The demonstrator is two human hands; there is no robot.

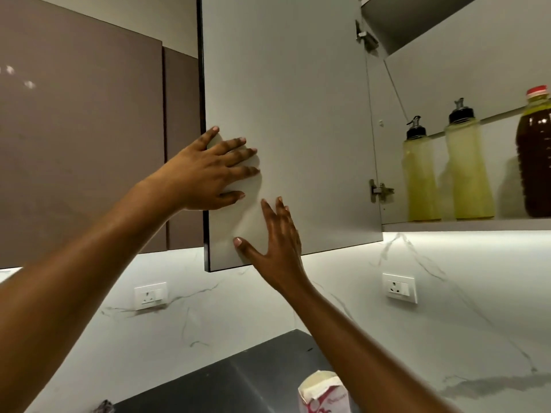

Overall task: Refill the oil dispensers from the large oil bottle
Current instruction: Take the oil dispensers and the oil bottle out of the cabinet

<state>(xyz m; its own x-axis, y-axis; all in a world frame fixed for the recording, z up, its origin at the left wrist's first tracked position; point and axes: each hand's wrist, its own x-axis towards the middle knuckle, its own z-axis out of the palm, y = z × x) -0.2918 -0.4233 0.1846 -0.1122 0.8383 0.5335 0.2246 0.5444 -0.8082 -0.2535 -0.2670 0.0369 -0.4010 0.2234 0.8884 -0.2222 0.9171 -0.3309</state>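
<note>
Two tall translucent dispensers (pixel 420 180) (pixel 469 174), pale yellow with black spouts, beside dark amber oil bottle (pixel 535 162) at right; left hand (pixel 208 171) and right hand (pixel 277 234) spread flat, gripping nothing, on matte grey cabinet door (pixel 292 99)

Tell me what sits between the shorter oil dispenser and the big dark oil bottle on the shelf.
In the head view, the taller oil dispenser stands between the shorter oil dispenser and the large oil bottle.
</note>
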